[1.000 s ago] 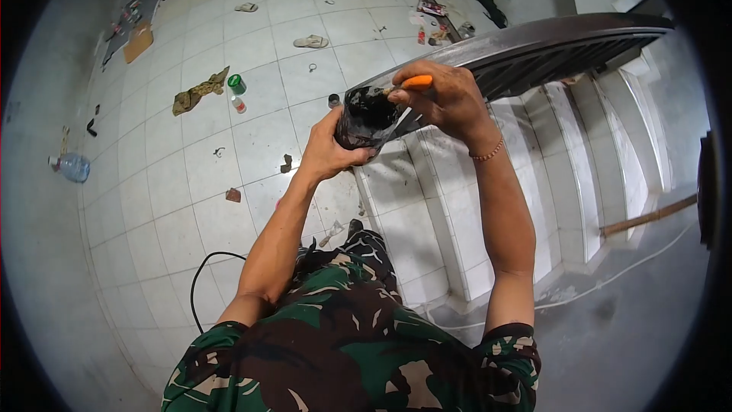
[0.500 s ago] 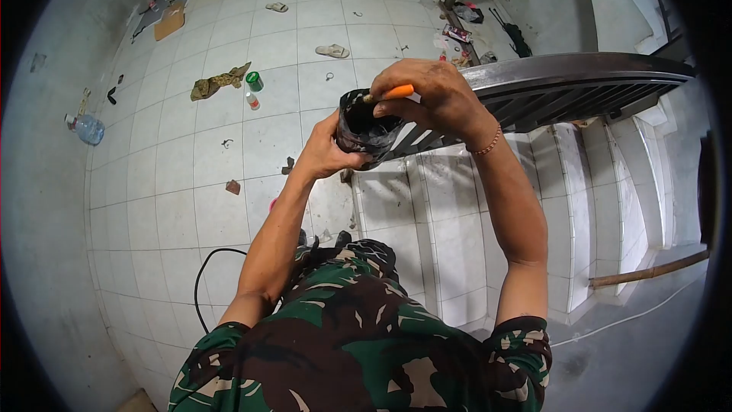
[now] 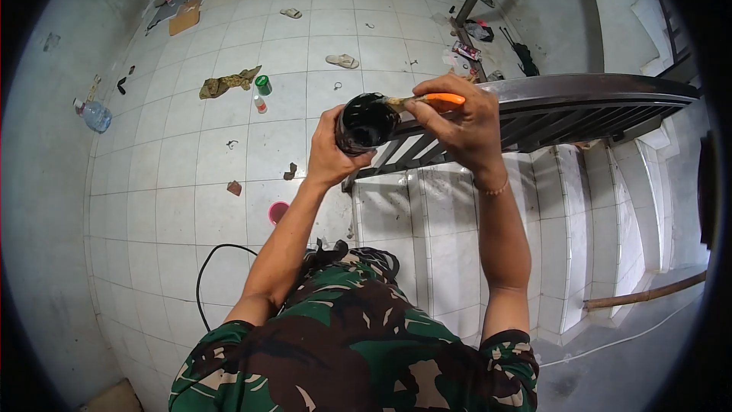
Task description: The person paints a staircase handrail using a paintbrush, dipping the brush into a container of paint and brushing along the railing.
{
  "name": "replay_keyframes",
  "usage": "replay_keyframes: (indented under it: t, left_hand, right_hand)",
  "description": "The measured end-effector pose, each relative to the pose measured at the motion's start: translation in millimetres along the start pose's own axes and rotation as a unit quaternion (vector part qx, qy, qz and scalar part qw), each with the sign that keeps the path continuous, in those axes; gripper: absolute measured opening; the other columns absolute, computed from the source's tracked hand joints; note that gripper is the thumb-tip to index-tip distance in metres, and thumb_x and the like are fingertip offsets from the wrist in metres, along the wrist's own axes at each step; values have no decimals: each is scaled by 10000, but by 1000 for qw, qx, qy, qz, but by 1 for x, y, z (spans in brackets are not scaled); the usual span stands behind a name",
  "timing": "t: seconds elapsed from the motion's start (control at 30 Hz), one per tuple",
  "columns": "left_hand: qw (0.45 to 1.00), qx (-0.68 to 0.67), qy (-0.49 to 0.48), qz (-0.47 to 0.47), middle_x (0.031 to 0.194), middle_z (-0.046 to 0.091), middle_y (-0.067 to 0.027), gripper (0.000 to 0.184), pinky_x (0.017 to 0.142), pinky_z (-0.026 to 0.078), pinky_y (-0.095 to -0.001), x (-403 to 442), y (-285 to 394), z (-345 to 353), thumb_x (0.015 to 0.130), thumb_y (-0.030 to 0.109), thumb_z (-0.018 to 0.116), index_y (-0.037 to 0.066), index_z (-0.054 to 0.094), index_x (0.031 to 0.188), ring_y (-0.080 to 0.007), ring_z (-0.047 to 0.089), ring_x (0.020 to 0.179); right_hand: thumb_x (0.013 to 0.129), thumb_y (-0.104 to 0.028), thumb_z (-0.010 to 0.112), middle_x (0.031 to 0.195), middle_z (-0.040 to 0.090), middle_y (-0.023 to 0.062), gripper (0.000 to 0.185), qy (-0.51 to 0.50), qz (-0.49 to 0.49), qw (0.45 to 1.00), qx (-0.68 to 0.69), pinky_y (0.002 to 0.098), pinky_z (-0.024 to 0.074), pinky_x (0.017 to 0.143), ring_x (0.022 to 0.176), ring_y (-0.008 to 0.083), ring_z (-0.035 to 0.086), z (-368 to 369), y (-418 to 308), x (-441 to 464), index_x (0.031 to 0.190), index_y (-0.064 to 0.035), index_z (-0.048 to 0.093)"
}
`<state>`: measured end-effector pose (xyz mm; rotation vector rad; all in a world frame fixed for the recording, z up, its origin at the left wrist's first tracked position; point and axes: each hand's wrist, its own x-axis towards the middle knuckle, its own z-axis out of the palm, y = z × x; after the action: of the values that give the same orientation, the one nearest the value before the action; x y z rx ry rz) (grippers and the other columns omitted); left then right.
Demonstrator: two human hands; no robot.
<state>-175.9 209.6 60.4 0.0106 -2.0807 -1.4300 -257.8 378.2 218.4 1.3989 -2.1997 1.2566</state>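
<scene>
My left hand is wrapped round a dark cup with black, wet-looking paint inside, its mouth tilted toward me. Between the thumb and fingers of my right hand is a paintbrush with an orange handle. The brush's bristle end is at the cup's right rim; whether it touches the rim I cannot tell. A dark metal railing runs just behind and to the right of my right hand.
White tiled steps lie below the railing on the right. On the tiled floor are a pink container, a green can, a small bottle, a camouflage cloth, a slipper and a black cable.
My right hand has moved right, drawing the brush out of the cup to its rim. The cup's mouth now faces me more, and the view has shifted slightly.
</scene>
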Motion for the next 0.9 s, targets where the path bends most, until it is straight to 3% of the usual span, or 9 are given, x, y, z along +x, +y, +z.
replay_keyframes:
  t: [0.07,0.27,0.47,0.53,0.6,0.67,0.73,0.8,0.9]
  left_hand:
    - [991,58,106,49,1046,531,-148,742,821,471,-358,-1,-2,6,544,153,819,23,439,1168,-306,569,934]
    - [976,115,167,83,1077,493,-154,793,823,460,-384,-2,-11,16,542,163,829,22,398,1192,-324,529,965]
    - [980,96,145,97,1083,498,-160,798,823,466,-382,-3,-23,8,558,195,843,9,393,1191,-320,546,955]
    - [989,66,120,60,1068,515,-162,792,810,473,-382,-6,-27,4,563,198,842,6,396,1188,-317,564,934]
    - [988,70,121,58,1051,528,-164,782,799,477,-377,-5,-29,3,566,208,833,7,401,1186,-316,573,920]
    - [992,56,112,17,1049,529,-168,773,803,475,-370,-8,-31,1,566,217,823,7,406,1182,-315,571,924]
    - [990,62,124,10,1047,526,-169,766,806,471,-371,-8,-31,2,561,226,816,4,415,1174,-313,568,924]
    - [989,68,133,-6,1041,521,-166,756,823,459,-377,-9,-36,2,562,232,811,2,424,1168,-322,553,940]
    - [986,81,140,-30,1052,508,-170,756,849,440,-384,-9,-49,9,553,227,803,0,426,1168,-337,524,976]
  right_hand:
    - [745,-101,708,739,645,63,120,25,64,998,9,229,506,586,636,126,630,12,-14,-10,808,-16,651]
    - [730,-86,712,753,653,76,127,227,58,970,-71,247,513,596,653,146,644,62,-21,-36,815,-13,651]
    - [712,-88,738,789,659,92,151,135,-3,990,44,263,516,621,693,190,653,74,-19,-40,814,-20,649]
    - [713,-95,740,788,659,89,157,39,-45,998,23,267,519,628,694,197,652,71,-14,-40,820,-24,649]
    - [723,-92,733,778,662,79,159,24,-30,998,44,258,517,623,689,157,649,61,-5,-36,842,-27,650]
    - [749,-87,711,759,659,47,133,49,102,990,84,248,513,618,692,114,640,49,-1,-32,855,-35,650]
    - [786,-93,677,742,646,45,113,88,126,985,83,231,511,597,679,101,630,46,16,-35,865,-20,642]
    - [811,-100,652,733,636,73,131,208,249,939,114,224,525,577,637,131,635,44,37,-36,868,15,624]
    - [823,-100,638,727,632,95,159,274,303,891,197,220,538,560,608,142,636,39,62,-36,873,48,606]
